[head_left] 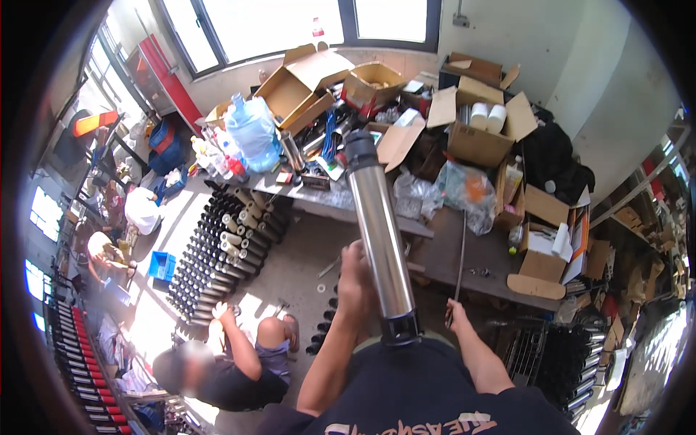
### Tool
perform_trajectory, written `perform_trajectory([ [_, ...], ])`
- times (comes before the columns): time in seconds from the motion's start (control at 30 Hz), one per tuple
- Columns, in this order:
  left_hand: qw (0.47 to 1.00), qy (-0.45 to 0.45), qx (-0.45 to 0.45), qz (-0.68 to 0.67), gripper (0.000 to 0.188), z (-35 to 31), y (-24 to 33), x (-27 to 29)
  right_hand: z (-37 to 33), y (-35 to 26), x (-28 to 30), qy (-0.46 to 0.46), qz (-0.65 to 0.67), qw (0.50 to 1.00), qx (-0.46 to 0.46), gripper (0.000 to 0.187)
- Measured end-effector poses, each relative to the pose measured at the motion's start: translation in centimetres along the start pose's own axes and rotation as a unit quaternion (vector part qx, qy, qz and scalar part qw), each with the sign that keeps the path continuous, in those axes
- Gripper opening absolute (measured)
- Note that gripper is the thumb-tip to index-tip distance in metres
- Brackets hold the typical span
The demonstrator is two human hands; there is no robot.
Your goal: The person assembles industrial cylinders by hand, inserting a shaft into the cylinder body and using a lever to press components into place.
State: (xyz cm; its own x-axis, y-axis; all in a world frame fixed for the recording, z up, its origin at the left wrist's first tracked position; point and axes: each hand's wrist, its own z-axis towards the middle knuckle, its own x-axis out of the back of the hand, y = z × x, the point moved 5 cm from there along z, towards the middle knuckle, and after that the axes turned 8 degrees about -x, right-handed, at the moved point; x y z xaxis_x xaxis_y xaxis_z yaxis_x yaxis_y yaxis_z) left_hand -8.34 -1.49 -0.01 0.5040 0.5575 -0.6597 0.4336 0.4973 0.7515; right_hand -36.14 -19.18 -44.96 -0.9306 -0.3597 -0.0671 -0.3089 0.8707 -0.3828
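Observation:
A long, shiny steel cylinder with black end caps stands tilted in front of my body, its upper end leaning toward the table. My left hand is closed around its left side, with some of the fingers hidden behind the metal. Off to the right, my right hand grips the lower end of a thin metal rod. The rod points up and away across the dark tabletop, apart from the cylinder.
Cardboard boxes, a large blue water jug and plastic bags crowd the long table. Rows of similar cylinders stand on the floor at left. Another person sits close by at lower left; a blue bin is beyond.

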Motion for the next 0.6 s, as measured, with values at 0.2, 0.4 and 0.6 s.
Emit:
perform_trajectory([
  [0.2,0.987,-0.035,0.143,-0.062,0.080,1.7,-7.1,4.9,0.0,-0.1,0.7,0.018,-0.022,0.999,-0.021,0.025],
  [0.4,0.985,0.061,0.146,0.067,0.077,1.7,-6.4,5.0,-0.7,-0.5,0.9,0.039,-0.022,0.999,0.002,0.025],
  [0.6,0.974,-0.012,0.145,-0.174,0.077,1.6,-5.8,4.1,-1.0,-0.4,0.7,0.046,-0.049,0.996,0.055,0.032],
])
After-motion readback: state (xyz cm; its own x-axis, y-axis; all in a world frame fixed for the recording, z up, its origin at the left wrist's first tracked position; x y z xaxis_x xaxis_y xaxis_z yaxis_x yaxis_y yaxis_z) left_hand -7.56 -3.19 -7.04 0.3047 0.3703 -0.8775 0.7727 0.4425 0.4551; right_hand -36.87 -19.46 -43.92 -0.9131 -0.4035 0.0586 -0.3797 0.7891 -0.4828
